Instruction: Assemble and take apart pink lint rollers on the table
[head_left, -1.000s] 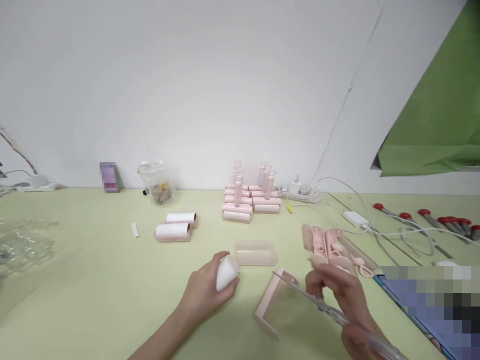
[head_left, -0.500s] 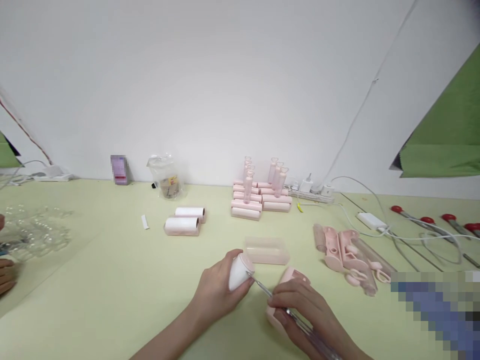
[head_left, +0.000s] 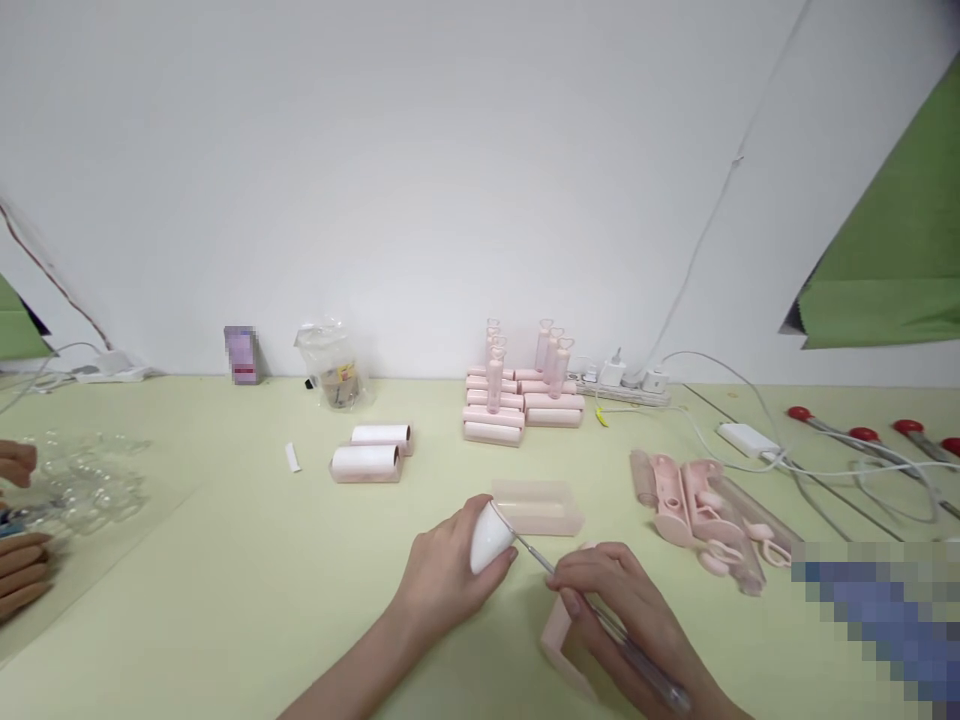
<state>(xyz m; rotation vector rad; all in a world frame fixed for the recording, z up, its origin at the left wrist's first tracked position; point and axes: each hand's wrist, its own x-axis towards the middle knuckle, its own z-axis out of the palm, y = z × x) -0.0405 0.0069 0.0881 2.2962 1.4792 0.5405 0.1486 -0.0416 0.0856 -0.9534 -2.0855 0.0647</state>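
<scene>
While the right hand (head_left: 626, 615) pinches a slim tool (head_left: 537, 556) like a pen, fingers and thumb closed on its handle, the metal tip points towards ten o'clock and seems to meet the rim of the white roll (head_left: 489, 542); whether it has entered a seam is too small to tell. Below that hand a pink bracket (head_left: 559, 635) rests on the desk (head_left: 247, 560), at about five o'clock from the roll and partly covered. The left hand (head_left: 454, 575) is curled firmly round the roll, thumb low and forefinger high, so that it sits tilted in front of the person with its end turned to two o'clock. For good work here, I would judge, that grip should be snug without squashing the roll, and the thumb is best tucked back, since it lies close to the tip and a slip could catch it. Small, shallow strokes along the rim should serve better than one hard push, with the right wrist steadied and clear of the bracket. Just past the roll, at one o'clock, lies a clear pink tray (head_left: 544, 520); loose parts (head_left: 673, 505) are at three, well apart from both hands. A pair of rolls (head_left: 366, 463) lies at ten, with a paper strip (head_left: 292, 457) beyond its left end, and farthest, at twelve, a pink stack (head_left: 493, 428) stands near the wall (head_left: 420, 180)
</scene>
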